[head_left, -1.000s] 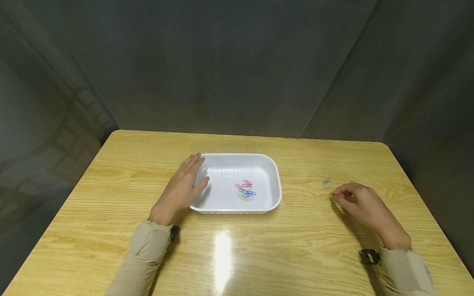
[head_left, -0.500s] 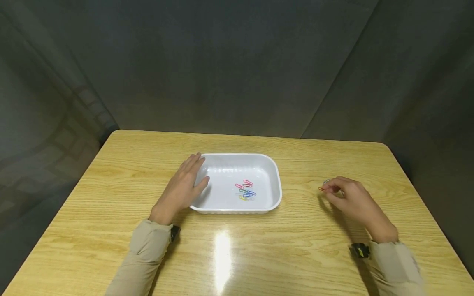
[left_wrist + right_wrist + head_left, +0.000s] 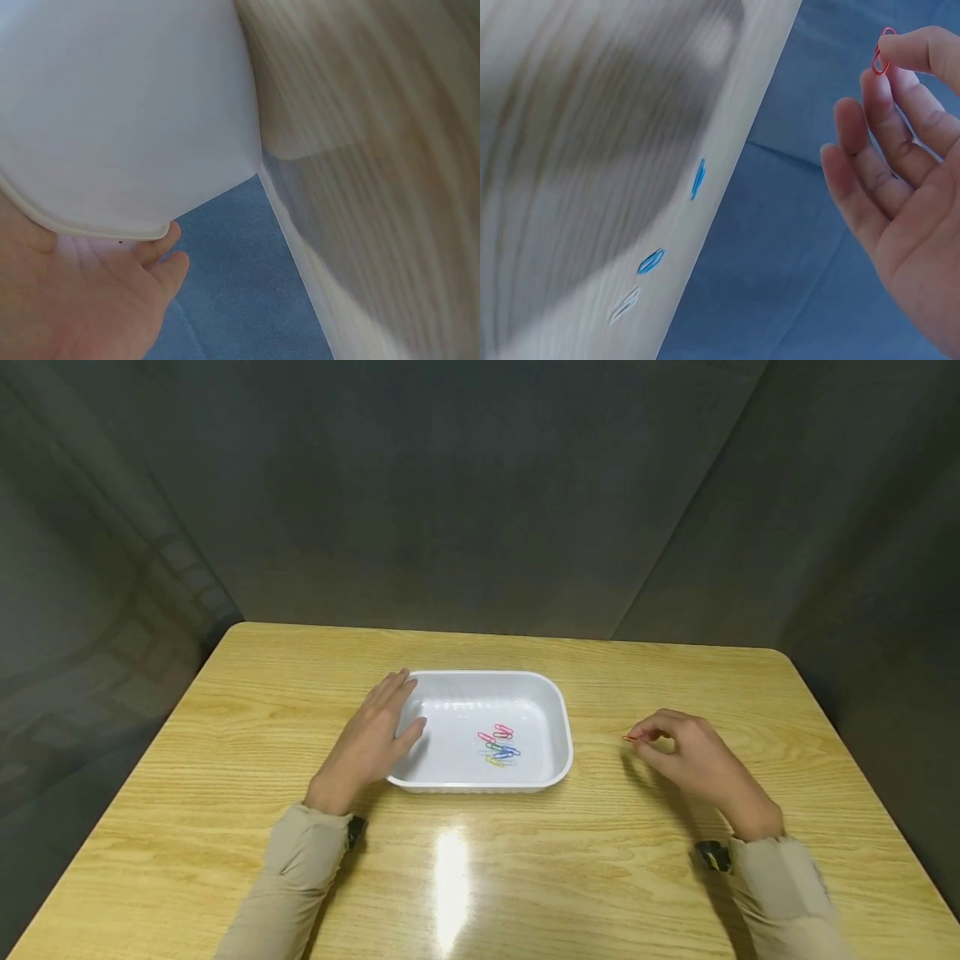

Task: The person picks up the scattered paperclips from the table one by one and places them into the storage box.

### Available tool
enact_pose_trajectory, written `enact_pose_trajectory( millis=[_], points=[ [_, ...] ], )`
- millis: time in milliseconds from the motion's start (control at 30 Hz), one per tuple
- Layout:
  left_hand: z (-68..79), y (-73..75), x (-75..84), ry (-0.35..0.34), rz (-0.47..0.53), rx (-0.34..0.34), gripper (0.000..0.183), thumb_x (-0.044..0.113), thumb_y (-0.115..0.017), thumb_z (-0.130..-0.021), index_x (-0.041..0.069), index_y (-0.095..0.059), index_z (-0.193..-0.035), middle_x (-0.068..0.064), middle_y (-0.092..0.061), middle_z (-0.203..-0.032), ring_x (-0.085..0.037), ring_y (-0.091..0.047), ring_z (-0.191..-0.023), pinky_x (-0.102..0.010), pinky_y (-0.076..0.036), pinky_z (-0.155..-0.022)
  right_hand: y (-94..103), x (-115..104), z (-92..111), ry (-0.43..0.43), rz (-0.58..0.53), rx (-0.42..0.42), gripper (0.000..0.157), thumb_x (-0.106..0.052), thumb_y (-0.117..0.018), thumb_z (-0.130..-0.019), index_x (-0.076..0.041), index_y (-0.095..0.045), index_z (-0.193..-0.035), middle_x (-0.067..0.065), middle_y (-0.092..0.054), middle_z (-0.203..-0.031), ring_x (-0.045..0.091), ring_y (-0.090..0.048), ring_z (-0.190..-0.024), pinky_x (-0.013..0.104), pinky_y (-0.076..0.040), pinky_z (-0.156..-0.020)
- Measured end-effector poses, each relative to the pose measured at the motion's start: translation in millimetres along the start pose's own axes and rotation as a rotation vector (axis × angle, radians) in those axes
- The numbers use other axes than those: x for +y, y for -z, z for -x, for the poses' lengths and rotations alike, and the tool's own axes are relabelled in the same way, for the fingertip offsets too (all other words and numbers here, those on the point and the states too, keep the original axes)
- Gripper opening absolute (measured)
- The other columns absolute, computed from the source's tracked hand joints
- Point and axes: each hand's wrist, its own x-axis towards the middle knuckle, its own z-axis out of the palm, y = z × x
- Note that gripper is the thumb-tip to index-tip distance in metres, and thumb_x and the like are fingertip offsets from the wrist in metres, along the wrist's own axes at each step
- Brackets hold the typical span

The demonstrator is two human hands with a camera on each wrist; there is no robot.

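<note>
My right hand [image 3: 701, 760] pinches a red paper clip [image 3: 877, 63] between thumb and index finger, held above the table to the right of the white tray [image 3: 450, 764]. In the right wrist view its other fingers are spread loosely. My left hand [image 3: 365, 743] rests at the tray's left end, fingers fairly straight along the rim and thumb over the inside. Several paper clips [image 3: 501, 747] in pink, red, green, blue, yellow and white lie in the tray, right of its middle.
The right wrist view shows two blue paper clips [image 3: 652, 261] and a white paper clip [image 3: 624, 305] on the wooden table [image 3: 525, 877]; my right hand hides them in the head view. A dark curtain [image 3: 450, 502] stands behind the table.
My right hand has moved left toward the tray, carrying the red paper clip, and now covers the blue clip seen on the table earlier. The left hand and tray stay put.
</note>
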Motion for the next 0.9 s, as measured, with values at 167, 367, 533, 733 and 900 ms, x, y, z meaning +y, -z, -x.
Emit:
enact_pose_trajectory(
  millis=[167, 367, 533, 733, 900],
  points=[
    [-0.2, 0.3, 0.3, -0.001, -0.007, -0.002, 0.062, 0.038, -0.045, -0.093, 0.007, -0.028, -0.143, -0.01, -0.019, -0.153, -0.027, -0.015, -0.142, -0.044, -0.015, -0.118, -0.6, -8, -7, 0.012, 0.01, 0.002, 0.007, -0.016, -0.064, -0.084, -0.015, -0.069, -0.088, -0.007, -0.067, -0.085, 0.009, -0.059, -0.079, 0.035, -0.05, -0.068],
    [-0.3, 0.6, 0.2, -0.006, -0.009, 0.0, 0.062, 0.038, -0.046, -0.093, 0.006, -0.029, -0.143, -0.011, -0.02, -0.153, -0.028, -0.016, -0.142, -0.044, -0.016, -0.118, -0.3, -21, -16, 0.042, 0.007, 0.011, 0.008, -0.018, -0.062, -0.085, -0.016, -0.069, -0.089, -0.007, -0.067, -0.086, 0.01, -0.06, -0.08, 0.034, -0.052, -0.069],
    [-0.2, 1.0, 0.2, -0.002, -0.01, -0.004, 0.062, 0.038, -0.045, -0.093, 0.006, -0.028, -0.143, -0.011, -0.019, -0.153, -0.028, -0.016, -0.142, -0.044, -0.015, -0.118, -2.4, -30, -24, 0.058, -0.033, 0.034, 0.009, -0.019, -0.061, -0.086, -0.018, -0.068, -0.091, -0.006, -0.068, -0.089, 0.012, -0.06, -0.083, 0.033, -0.051, -0.071],
    [0.1, 0.6, -0.1, -0.002, -0.016, -0.005, 0.062, 0.038, -0.045, -0.093, 0.007, -0.028, -0.143, -0.01, -0.019, -0.153, -0.028, -0.016, -0.142, -0.044, -0.015, -0.118, -7.3, -42, -31, 0.061, -0.081, 0.052, 0.007, -0.024, -0.062, -0.087, -0.025, -0.067, -0.092, -0.011, -0.066, -0.091, 0.009, -0.058, -0.086, 0.029, -0.05, -0.072],
    [0.1, 0.6, 0.4, -0.002, -0.011, -0.002, 0.061, 0.038, -0.045, -0.093, 0.007, -0.029, -0.143, -0.01, -0.02, -0.153, -0.028, -0.016, -0.142, -0.044, -0.016, -0.118, -13.3, -50, -36, 0.075, -0.114, 0.051, 0.009, -0.02, -0.065, -0.084, -0.022, -0.067, -0.092, -0.01, -0.066, -0.091, 0.01, -0.058, -0.086, 0.032, -0.051, -0.074]
  ],
)
